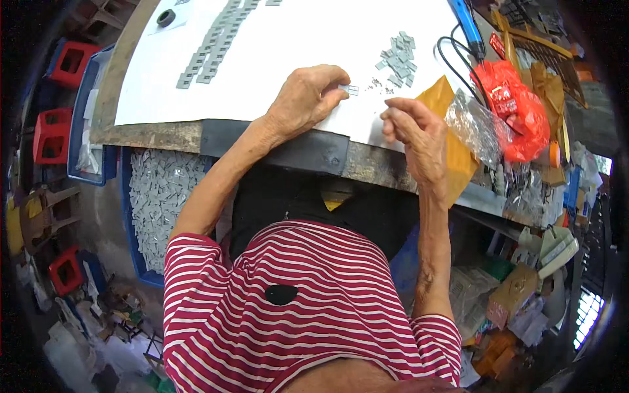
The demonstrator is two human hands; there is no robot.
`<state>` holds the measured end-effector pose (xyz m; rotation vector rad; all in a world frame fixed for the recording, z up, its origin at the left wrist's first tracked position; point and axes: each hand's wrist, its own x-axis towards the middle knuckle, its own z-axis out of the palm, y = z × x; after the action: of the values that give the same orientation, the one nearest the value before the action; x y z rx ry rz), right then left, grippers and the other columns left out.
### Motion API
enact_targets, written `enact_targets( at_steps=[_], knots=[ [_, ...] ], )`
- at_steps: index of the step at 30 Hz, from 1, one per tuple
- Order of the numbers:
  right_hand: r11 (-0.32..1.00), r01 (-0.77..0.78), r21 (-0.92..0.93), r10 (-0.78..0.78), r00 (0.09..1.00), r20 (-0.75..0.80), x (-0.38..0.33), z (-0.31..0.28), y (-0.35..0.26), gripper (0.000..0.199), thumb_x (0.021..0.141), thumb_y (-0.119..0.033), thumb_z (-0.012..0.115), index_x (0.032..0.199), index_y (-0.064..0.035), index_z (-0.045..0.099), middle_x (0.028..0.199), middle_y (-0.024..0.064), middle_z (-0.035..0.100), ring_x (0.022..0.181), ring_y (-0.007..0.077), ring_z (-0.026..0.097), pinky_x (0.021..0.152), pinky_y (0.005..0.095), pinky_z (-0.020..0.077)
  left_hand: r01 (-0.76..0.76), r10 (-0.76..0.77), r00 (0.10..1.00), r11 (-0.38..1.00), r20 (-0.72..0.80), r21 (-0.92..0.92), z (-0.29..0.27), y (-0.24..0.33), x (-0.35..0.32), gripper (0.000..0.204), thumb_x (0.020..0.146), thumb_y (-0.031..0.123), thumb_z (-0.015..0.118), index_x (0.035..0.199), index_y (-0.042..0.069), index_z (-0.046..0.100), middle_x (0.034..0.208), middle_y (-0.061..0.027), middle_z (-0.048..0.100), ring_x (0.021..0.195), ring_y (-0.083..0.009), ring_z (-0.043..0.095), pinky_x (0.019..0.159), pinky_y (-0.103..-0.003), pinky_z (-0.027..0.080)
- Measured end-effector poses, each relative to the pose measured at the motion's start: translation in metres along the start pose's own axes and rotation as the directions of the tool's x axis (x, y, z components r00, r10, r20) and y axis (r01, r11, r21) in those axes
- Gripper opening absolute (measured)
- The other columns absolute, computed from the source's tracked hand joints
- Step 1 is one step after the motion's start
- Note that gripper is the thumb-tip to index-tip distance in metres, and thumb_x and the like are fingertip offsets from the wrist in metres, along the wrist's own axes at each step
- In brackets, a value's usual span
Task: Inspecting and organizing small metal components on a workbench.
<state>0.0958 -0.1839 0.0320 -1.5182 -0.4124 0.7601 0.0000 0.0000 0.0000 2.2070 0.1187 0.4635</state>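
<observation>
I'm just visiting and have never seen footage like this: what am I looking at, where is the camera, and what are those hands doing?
There is no machine here, only a person filmed by a wide-angle camera worn on their head, looking down; that is why edges bend. The left hand pinches a small grey part against the white sheet covering the workbench. The right hand hovers beside it, fingertips pinched; whether it holds anything is too small to tell. On the sheet lie a row of grey parts and a small pile. A blue crate below holds many more.
</observation>
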Motion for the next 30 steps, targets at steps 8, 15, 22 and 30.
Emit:
enact_targets(
  at_steps=[8,15,22,30],
  knots=[
    [0.998,0.051,-0.039,-0.055,0.993,-0.106,-0.015,-0.023,-0.011,0.02,0.085,-0.009,0.053,0.1,0.0043,0.054,0.072,0.006,0.056,0.054,0.0076,0.049,0.044,0.0159,0.0367,0.082,-0.069,0.984,0.994,-0.164,0.075,-0.031,-0.045,0.018,0.02,0.075,0.011,0.063,0.09,-0.002,0.061,0.083,-0.0099,0.062,0.075,-0.0167,0.058,0.065,-0.028,0.046],
    [0.999,0.037,-0.007,-0.037,0.968,-0.249,-0.032,-0.056,-0.008,0.015,0.084,-0.003,0.052,0.096,0.0052,0.056,0.074,0.0069,0.058,0.055,0.009,0.051,0.049,0.0187,0.04,0.143,-0.053,0.934,0.962,-0.355,0.234,-0.046,-0.106,0.041,0.02,0.07,0.013,0.064,0.086,0.001,0.063,0.078,-0.0086,0.059,0.065,-0.0157,0.053,0.061,-0.028,0.044],
    [0.995,0.102,0.016,-0.096,0.97,-0.223,-0.046,-0.088,0.013,0.017,0.085,-0.005,0.053,0.098,0.0052,0.055,0.079,0.0084,0.057,0.058,0.0088,0.051,0.048,0.0172,0.0393,0.21,-0.121,0.912,0.958,-0.392,0.195,-0.057,-0.122,0.057,0.018,0.066,0.014,0.064,0.078,0.001,0.064,0.078,-0.0155,0.059,0.072,-0.0271,0.057,0.069,-0.034,0.046],
    [0.994,0.1,0.041,-0.088,0.968,-0.236,-0.061,-0.098,0.017,0.017,0.085,-0.004,0.053,0.098,0.0056,0.055,0.079,0.0089,0.057,0.057,0.0094,0.051,0.046,0.0176,0.0391,0.146,-0.032,0.919,0.953,-0.392,0.265,-0.055,-0.12,0.059,0.015,0.065,0.007,0.06,0.078,0.002,0.064,0.079,-0.0157,0.06,0.073,-0.0275,0.058,0.07,-0.034,0.046]
  ],
)
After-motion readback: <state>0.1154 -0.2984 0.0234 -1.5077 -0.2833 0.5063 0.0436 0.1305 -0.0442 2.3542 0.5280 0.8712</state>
